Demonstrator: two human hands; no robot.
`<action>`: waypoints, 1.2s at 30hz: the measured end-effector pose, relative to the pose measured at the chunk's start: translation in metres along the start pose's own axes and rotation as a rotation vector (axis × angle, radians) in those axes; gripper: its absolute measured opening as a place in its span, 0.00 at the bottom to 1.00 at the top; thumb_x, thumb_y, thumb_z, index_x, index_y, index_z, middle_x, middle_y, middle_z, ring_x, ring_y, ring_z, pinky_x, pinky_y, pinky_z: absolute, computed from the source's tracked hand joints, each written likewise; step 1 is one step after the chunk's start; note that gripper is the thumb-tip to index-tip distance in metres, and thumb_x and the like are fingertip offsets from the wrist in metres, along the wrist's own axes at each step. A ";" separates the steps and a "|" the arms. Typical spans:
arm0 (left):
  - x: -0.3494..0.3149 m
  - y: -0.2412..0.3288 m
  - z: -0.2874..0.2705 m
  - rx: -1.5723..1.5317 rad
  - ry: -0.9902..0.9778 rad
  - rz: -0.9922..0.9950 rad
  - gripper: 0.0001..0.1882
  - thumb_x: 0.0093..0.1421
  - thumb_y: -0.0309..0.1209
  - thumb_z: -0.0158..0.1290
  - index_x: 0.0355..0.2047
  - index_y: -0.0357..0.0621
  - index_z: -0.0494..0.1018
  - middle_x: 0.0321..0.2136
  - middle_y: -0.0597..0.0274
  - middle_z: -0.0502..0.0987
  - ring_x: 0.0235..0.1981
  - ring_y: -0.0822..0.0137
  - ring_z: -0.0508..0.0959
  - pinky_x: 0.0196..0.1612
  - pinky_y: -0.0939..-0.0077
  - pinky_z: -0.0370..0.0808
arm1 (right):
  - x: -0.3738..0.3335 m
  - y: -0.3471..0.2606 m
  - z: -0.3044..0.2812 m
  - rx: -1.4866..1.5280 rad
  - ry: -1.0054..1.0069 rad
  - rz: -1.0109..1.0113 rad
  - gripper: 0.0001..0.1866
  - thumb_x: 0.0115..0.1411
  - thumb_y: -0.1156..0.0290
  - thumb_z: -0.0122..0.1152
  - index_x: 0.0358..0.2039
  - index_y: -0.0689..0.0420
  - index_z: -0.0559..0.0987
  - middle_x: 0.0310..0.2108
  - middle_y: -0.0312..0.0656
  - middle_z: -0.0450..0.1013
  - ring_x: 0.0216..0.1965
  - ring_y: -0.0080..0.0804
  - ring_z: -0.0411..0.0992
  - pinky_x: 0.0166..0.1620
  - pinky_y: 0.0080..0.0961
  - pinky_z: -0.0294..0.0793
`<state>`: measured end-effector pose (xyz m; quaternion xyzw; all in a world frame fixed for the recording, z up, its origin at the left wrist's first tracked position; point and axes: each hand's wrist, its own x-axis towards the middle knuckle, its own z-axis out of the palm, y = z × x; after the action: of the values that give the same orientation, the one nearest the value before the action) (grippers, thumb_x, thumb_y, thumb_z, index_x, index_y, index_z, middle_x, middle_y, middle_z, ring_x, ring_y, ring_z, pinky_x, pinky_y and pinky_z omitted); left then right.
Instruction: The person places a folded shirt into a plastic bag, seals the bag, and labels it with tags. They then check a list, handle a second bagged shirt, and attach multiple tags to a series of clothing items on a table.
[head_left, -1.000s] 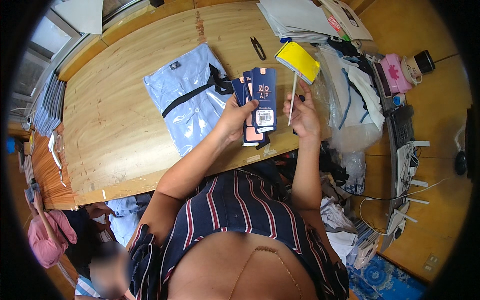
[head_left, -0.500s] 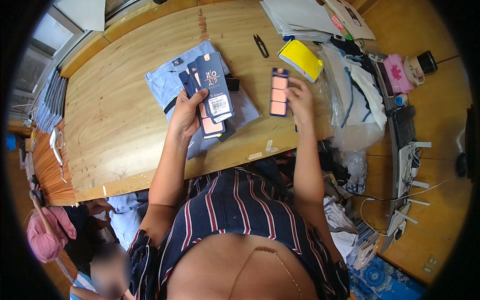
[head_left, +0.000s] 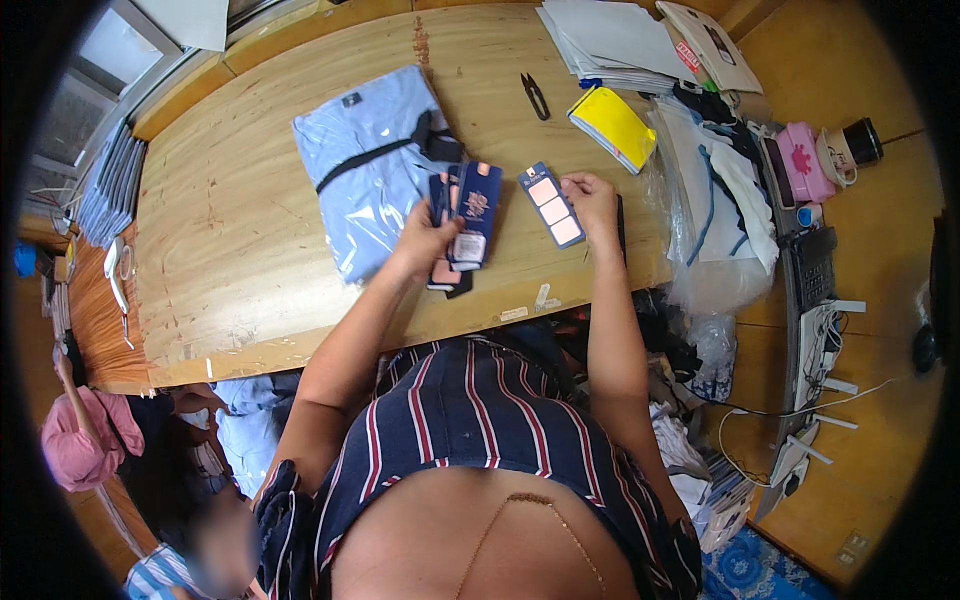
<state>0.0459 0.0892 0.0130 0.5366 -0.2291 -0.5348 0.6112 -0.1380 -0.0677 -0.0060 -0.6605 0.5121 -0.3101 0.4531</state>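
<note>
we look down past our striped top (head_left: 460, 410) onto a worn wooden table (head_left: 220, 250). our left hand (head_left: 428, 238) grips a fanned bunch of dark blue cards (head_left: 480, 205), its thumb across their front and its other fingers mostly hidden; the bunch looks blurred. it is just beside the right edge of a folded light blue shirt (head_left: 362, 215) in clear plastic, with a black strip (head_left: 375, 164) slanting across it. our right hand (head_left: 595, 205) pinches a single dark blue card (head_left: 552, 206) with three pale pink panels, thumb and fingertips close together at its upper right edge. that card tilts, top toward the left, apart from the bunch; we cannot tell whether it touches the table. beyond it lie a yellow-covered pad (head_left: 615, 128), black snips (head_left: 535, 97) and a stack of white sheets (head_left: 605, 45). far right are a pink box (head_left: 803, 160) and a desk phone (head_left: 810, 265).
</note>
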 end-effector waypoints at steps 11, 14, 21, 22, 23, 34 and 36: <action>-0.001 0.014 0.018 -0.097 -0.012 -0.050 0.11 0.46 0.18 0.49 0.32 0.37 0.64 0.27 0.60 0.72 0.25 0.71 0.73 0.30 0.78 0.72 | -0.034 -0.056 0.017 -0.459 0.224 -0.544 0.09 0.49 0.69 0.54 0.25 0.62 0.71 0.23 0.40 0.70 0.23 0.24 0.68 0.28 0.18 0.66; -0.002 0.007 0.032 -0.195 -0.030 -0.018 0.12 0.46 0.18 0.50 0.33 0.40 0.64 0.27 0.62 0.72 0.26 0.73 0.73 0.30 0.79 0.72 | -0.043 -0.059 0.032 0.401 -0.228 -0.089 0.10 0.45 0.73 0.59 0.26 0.64 0.70 0.23 0.39 0.70 0.24 0.19 0.67 0.27 0.14 0.65; 0.001 -0.002 0.023 0.174 0.058 -0.003 0.14 0.49 0.19 0.47 0.37 0.37 0.61 0.30 0.60 0.71 0.29 0.71 0.72 0.31 0.78 0.70 | -0.026 -0.032 -0.001 0.740 0.039 0.129 0.13 0.49 0.78 0.51 0.38 0.59 0.68 0.28 0.36 0.70 0.24 0.16 0.66 0.23 0.10 0.62; 0.004 -0.007 0.014 0.328 0.015 0.066 0.20 0.46 0.22 0.50 0.40 0.37 0.59 0.34 0.54 0.68 0.35 0.65 0.69 0.37 0.74 0.66 | -0.030 -0.041 -0.012 0.696 0.037 0.115 0.15 0.50 0.79 0.50 0.40 0.57 0.66 0.29 0.36 0.70 0.24 0.15 0.66 0.22 0.10 0.61; 0.006 -0.011 0.005 0.601 0.035 0.169 0.22 0.45 0.24 0.51 0.41 0.36 0.58 0.34 0.53 0.68 0.36 0.62 0.68 0.39 0.73 0.65 | -0.034 -0.050 -0.023 0.651 0.035 0.102 0.17 0.50 0.79 0.50 0.42 0.56 0.65 0.29 0.36 0.69 0.23 0.15 0.65 0.20 0.09 0.60; -0.037 0.047 0.038 1.172 0.051 0.570 0.28 0.44 0.30 0.53 0.44 0.34 0.56 0.32 0.47 0.67 0.36 0.58 0.67 0.38 0.71 0.65 | -0.057 -0.066 -0.045 0.424 -0.004 -0.010 0.22 0.47 0.84 0.49 0.43 0.57 0.58 0.24 0.42 0.70 0.20 0.19 0.66 0.17 0.09 0.62; -0.024 0.042 0.062 0.577 0.015 0.537 0.20 0.47 0.25 0.51 0.41 0.35 0.61 0.28 0.51 0.71 0.28 0.68 0.71 0.30 0.79 0.68 | -0.061 -0.076 -0.029 0.430 -0.125 -0.037 0.22 0.47 0.83 0.50 0.43 0.56 0.58 0.23 0.43 0.69 0.18 0.19 0.65 0.17 0.10 0.62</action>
<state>0.0022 0.0786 0.0780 0.6111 -0.4979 -0.2656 0.5551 -0.1504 -0.0130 0.0780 -0.5761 0.3931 -0.3789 0.6083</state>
